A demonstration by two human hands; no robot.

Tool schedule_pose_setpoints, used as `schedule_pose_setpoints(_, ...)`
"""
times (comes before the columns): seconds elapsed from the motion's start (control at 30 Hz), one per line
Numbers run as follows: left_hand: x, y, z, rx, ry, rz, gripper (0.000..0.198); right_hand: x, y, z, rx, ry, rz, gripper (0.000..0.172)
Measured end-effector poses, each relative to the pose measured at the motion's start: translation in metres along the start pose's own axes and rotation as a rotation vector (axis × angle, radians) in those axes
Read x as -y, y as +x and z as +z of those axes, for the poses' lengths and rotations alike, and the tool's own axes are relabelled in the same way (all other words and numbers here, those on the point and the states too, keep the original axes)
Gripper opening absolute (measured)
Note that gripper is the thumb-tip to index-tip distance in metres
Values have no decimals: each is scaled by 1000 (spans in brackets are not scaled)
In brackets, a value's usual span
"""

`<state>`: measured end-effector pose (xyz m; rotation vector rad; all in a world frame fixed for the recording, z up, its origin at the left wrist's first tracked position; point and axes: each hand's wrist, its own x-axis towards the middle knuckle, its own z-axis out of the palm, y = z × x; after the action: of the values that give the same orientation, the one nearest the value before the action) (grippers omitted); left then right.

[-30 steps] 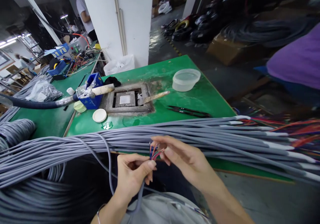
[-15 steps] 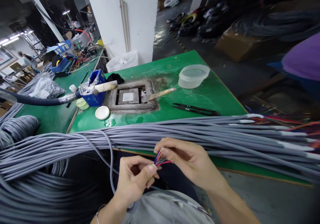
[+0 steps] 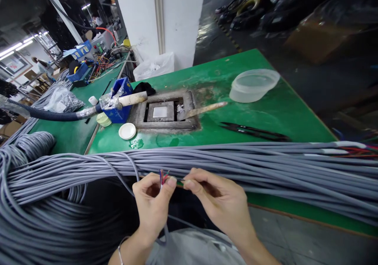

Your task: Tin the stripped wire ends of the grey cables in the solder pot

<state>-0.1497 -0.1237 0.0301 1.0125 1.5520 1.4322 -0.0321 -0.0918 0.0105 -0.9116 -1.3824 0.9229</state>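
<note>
Between thumb and fingers, my left hand (image 3: 155,198) pinches the coloured wires (image 3: 163,177) at the end of a grey cable, their tips pointing up. My right hand (image 3: 218,202), just to the right, has thumb and forefinger closed on one thin dark wire (image 3: 180,179) that runs across from the left hand. The wire looks stretched level between the two. Below the hands a grey cable (image 3: 189,223) passes over my lap. Just beyond them a thick bundle of grey cables (image 3: 206,158) lies along the front of the green table (image 3: 201,137).
A solder pot (image 3: 161,112) is set into the table, a flat scraper (image 3: 203,110) across its edge. Around it are a fume hose (image 3: 59,114), a blue box (image 3: 121,113), a white lid (image 3: 127,131), black snips (image 3: 254,131) and a clear tub (image 3: 252,88). Coiled cable (image 3: 32,225) hangs at left.
My right hand has drawn back from the fanned wires and now pinches a single dark one. My left hand has turned the rest upright. The view has shifted slightly.
</note>
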Motion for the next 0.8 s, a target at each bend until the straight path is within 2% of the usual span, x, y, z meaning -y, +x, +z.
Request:
schedule_pose_setpoints(0.1,0,4,1,-17,18,50,28,-2,3,1,-2,31,-88,25)
schedule_pose_setpoints(0.17,0,5,2,-24,73,152,24,-2,5,0,-22,27,-142,17)
schedule_pose_setpoints(0.3,5,5,3,-45,257,456,7,-3,9,0,-46,-19,-190,17)
schedule_pose_setpoints(0.4,8,5,2,-39,365,590,16,-5,9,1,-62,-50,-222,17)
schedule_pose_setpoints(0.5,4,9,2,-4,343,468,10,-6,9,-2,-105,-76,-246,17)
schedule_pose_setpoints(0.57,0,12,3,6,274,319,18,-7,12,-5,-81,-107,-239,15)
schedule_pose_setpoints(0.7,-4,17,3,38,122,101,25,-8,15,-7,50,-119,-269,10)
schedule_pose_setpoints(0.8,0,19,5,72,5,-74,34,-9,14,-1,20,-114,-283,16)
